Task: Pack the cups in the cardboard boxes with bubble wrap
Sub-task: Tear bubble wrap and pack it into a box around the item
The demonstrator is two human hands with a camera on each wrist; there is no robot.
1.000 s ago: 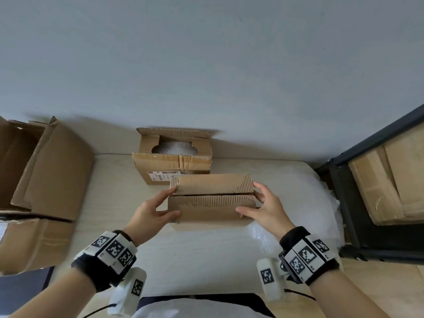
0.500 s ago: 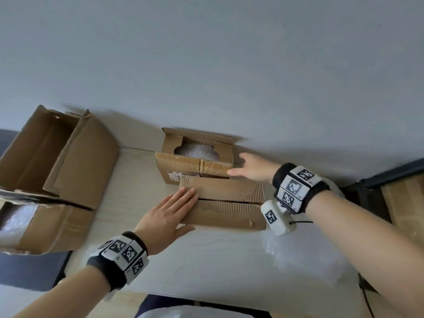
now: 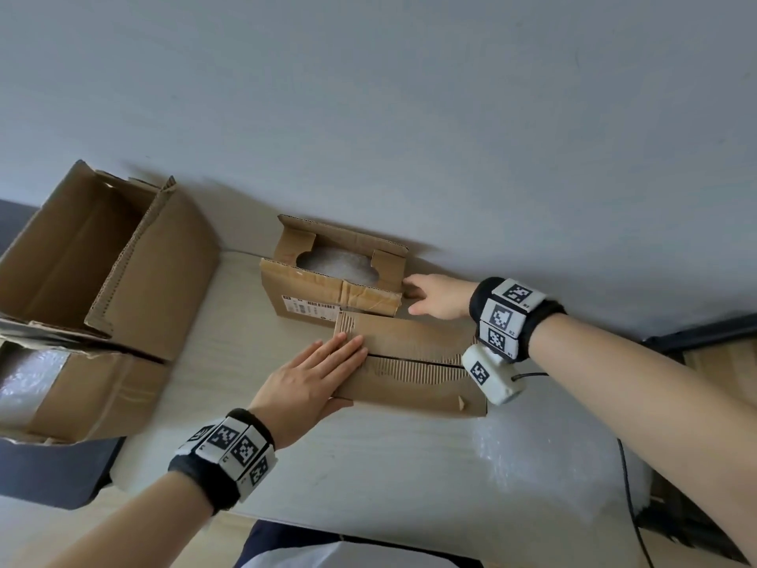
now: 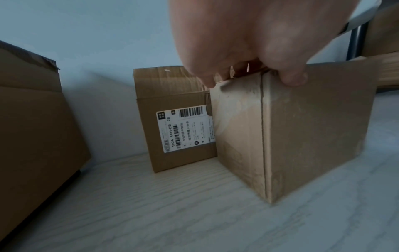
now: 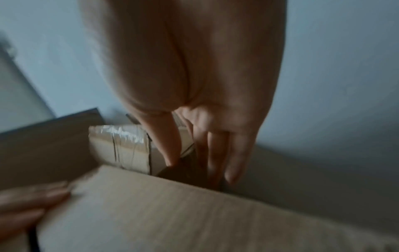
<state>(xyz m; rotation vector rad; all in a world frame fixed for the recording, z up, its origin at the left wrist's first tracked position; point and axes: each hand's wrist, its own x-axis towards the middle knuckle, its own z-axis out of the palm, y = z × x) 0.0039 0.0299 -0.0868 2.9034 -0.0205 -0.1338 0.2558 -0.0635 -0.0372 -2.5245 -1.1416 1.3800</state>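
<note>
A small cardboard box with its flaps folded shut stands mid-table. My left hand lies flat on the left part of its top, fingers straight; the left wrist view shows the fingertips at the top edge of that box. Behind it stands an open labelled box with bubble wrap inside. My right hand reaches past the near box, and its straight fingers touch the far box's right end. No cup shows.
A large open cardboard box sits at the left on another box that holds bubble wrap. A loose bubble wrap sheet covers the table's right side. A dark shelf frame stands at far right, and the wall runs close behind the boxes.
My right hand left the near box and reached to the far box's right end. My left hand moved from the near box's side to lie flat on its flaps.
</note>
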